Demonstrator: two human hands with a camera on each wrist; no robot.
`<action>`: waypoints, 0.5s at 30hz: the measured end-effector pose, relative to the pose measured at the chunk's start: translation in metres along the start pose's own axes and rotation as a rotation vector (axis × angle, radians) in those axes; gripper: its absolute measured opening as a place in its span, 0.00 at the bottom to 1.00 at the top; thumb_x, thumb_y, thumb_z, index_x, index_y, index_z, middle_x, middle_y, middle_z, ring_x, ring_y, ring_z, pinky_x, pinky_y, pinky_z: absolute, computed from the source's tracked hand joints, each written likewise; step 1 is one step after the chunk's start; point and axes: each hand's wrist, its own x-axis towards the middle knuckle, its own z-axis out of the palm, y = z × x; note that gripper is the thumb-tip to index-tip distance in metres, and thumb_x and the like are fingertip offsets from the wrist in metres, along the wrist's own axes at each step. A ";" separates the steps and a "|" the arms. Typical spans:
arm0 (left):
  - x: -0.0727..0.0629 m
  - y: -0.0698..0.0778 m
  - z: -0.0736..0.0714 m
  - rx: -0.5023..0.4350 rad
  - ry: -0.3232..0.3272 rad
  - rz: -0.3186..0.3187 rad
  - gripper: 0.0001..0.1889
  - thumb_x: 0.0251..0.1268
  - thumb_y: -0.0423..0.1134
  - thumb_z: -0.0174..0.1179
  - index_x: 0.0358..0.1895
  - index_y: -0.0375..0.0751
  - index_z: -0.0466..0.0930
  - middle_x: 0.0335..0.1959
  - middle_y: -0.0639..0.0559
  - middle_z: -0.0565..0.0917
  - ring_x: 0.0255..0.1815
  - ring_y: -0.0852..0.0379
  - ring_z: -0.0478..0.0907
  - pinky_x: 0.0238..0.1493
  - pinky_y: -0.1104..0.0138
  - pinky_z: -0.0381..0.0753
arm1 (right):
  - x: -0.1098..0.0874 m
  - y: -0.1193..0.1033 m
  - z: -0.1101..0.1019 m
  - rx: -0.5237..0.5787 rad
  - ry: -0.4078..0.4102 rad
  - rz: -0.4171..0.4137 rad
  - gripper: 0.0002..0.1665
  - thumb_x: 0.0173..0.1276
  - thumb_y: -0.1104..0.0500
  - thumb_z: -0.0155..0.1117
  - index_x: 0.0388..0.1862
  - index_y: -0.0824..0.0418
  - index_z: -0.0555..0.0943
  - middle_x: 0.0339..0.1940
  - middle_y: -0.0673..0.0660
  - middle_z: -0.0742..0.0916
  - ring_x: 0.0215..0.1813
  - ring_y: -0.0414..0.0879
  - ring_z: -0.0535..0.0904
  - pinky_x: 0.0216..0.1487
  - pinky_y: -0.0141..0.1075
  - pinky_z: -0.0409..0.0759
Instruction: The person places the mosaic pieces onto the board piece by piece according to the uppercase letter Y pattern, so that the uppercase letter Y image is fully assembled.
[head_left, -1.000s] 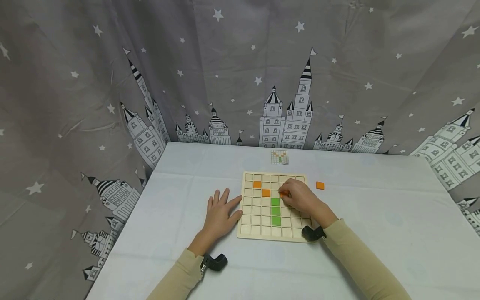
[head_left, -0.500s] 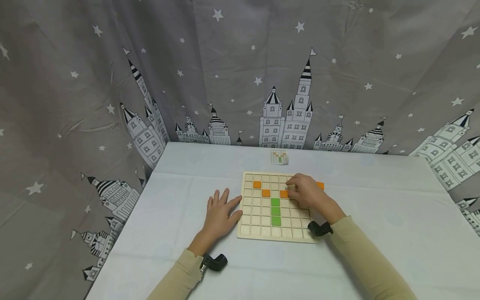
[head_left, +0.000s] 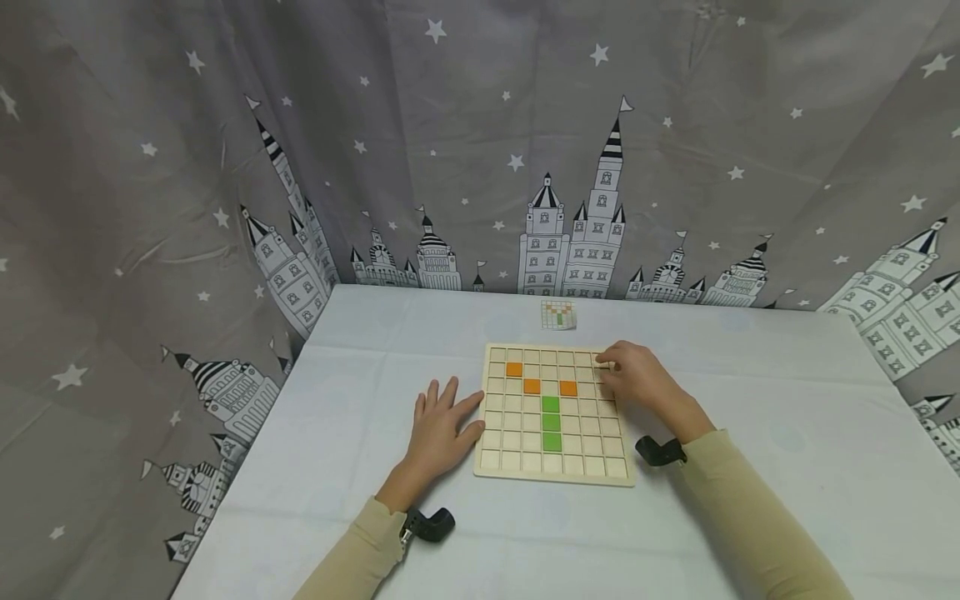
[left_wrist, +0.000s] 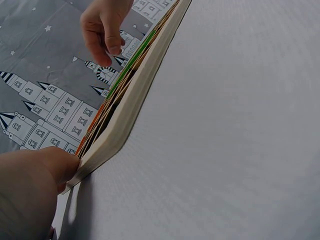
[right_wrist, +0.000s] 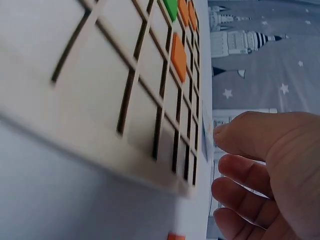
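Note:
A light wooden grid board [head_left: 517,477] lies flat on the white table, three green tiles [head_left: 551,422] standing in one column of its cells. Two orange tiles [head_left: 514,369] run diagonally at the left, and another orange tile [head_left: 568,388] sits right of the column's top. My left hand [head_left: 441,429] rests spread on the table, thumb and forefinger touching the board's left edge. Above the board's upper right corner hovers my right hand [head_left: 643,382], fingers loosely bent with nothing between them. In the right wrist view, a loose orange tile [right_wrist: 176,236] shows below the board's corner; in the head view the hand hides it.
Behind the board lies a small pattern card [head_left: 558,315] printed with a coloured grid. A grey curtain [head_left: 465,125] with stars and castles hangs along the table's back and left. Black wrist cameras [head_left: 431,525] are strapped to both forearms.
My right hand has let go of the orange tile, leaving it in a cell right of the green column, and moved right to the board's edge. The left hand stays still.

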 end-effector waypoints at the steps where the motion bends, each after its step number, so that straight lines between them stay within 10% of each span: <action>1: 0.000 0.000 0.000 0.001 0.001 0.001 0.24 0.69 0.47 0.60 0.67 0.46 0.80 0.76 0.30 0.66 0.80 0.22 0.51 0.76 0.30 0.48 | -0.001 0.002 -0.001 0.002 0.004 0.006 0.16 0.66 0.66 0.64 0.52 0.70 0.87 0.50 0.65 0.88 0.43 0.53 0.83 0.48 0.49 0.84; 15: 0.000 -0.002 0.000 -0.003 0.004 0.010 0.24 0.69 0.47 0.60 0.67 0.46 0.80 0.76 0.29 0.66 0.80 0.22 0.51 0.75 0.29 0.49 | -0.009 0.033 -0.007 -0.012 0.066 0.015 0.18 0.62 0.68 0.67 0.50 0.73 0.86 0.45 0.68 0.88 0.38 0.53 0.82 0.43 0.48 0.82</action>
